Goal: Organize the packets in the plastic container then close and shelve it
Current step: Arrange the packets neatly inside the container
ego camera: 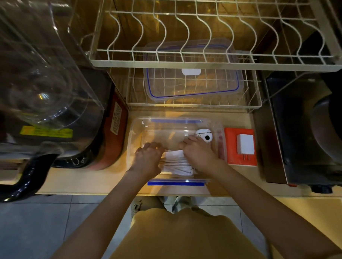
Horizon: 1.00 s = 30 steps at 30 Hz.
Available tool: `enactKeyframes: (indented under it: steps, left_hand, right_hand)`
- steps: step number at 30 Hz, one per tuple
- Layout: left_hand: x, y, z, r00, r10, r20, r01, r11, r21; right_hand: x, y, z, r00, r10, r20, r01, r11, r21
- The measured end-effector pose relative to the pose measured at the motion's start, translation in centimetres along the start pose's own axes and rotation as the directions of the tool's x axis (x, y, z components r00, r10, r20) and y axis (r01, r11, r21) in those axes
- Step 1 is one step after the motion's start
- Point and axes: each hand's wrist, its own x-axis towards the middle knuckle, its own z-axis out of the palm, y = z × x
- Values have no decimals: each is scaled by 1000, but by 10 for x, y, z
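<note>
**Both hands in the open container, on the packets**

Bare forearms reach down from the bottom of the view to a clear plastic container standing open on the tabletop, with blue clips on its near and far edges. Inside, at the near end, lies a stack of white packets. The left hand presses against the stack's left side, fingers curled onto it; the right hand covers the stack's right side, fingers bent down over the top edge. Both hands grasp the packets between them. A small white device with a dark round spot sits in the container's far right corner, just beyond the right hand.

The lid, clear with a blue seal, rests on the lower wire rack behind the container, under a larger dish rack. An orange box carrying a white plug lies just right of the container. A blender jug stands at the left.
</note>
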Motion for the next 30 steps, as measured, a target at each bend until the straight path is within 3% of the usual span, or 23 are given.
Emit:
enactKeyframes:
  steps: [3,6,8,11,15,19,26,30]
  left_hand:
    - [2,-1,2,998,61,33,-62,998,7]
    - [6,0,2,991,132,33,-132,991,15]
    - [9,0,3,984,173,48,-175,984,41]
    - [12,0,5,980,190,50,-193,979,59]
    - [13,0,9,981,189,31,-191,980,63]
    - [14,3,8,988,155,5,-155,987,40]
    - [12,1,6,999,47,-4,-47,999,-11]
    - [10,-1,8,999,38,7,-38,997,-71]
  right_hand:
    - [-9,-2,-3,999,14,-33,-5,966,257]
    - [-15,-4,-4,999,45,25,-51,797,602]
    - [-16,-1,-3,995,65,75,-99,714,693]
    - [-14,11,-6,988,141,68,-152,759,633]
    - [-16,22,-4,994,89,61,-104,934,340]
    - [-20,20,-6,992,111,62,-118,986,119]
    - [-21,10,-9,992,127,25,-129,985,116]
    - [-27,2,-4,970,242,-7,-227,921,316]
